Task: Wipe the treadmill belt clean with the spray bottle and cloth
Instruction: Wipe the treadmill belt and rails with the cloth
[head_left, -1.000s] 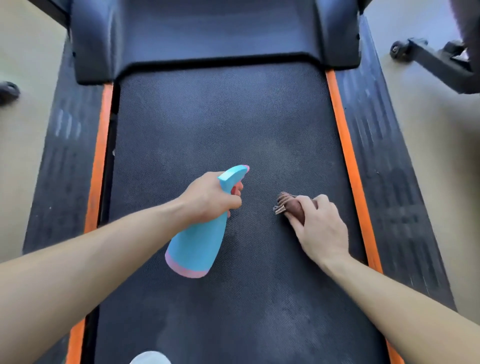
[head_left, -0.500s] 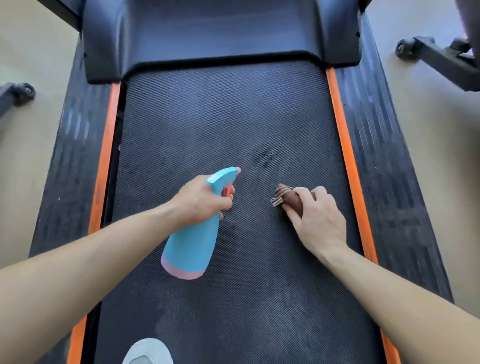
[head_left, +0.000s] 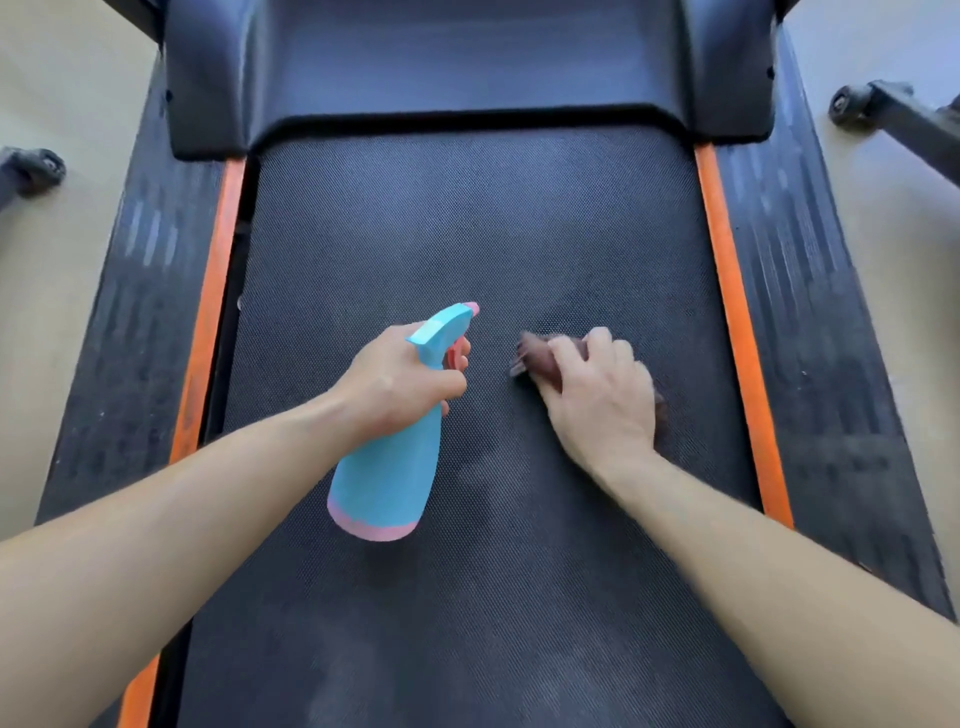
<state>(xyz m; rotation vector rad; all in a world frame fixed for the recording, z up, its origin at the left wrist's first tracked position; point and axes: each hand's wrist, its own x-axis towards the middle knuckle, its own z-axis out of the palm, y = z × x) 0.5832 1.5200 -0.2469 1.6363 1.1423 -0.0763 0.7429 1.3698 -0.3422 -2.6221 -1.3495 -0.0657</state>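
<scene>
One cloth sits under the right hand, beside the spray bottle.

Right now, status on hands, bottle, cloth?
Left hand grips spray bottle, nozzle forward. Right hand grips cloth against belt. No obstruction seen ahead.

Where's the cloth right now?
In the head view, the cloth is on the belt, right of centre, held under the right hand, just right of the bottle.
</scene>
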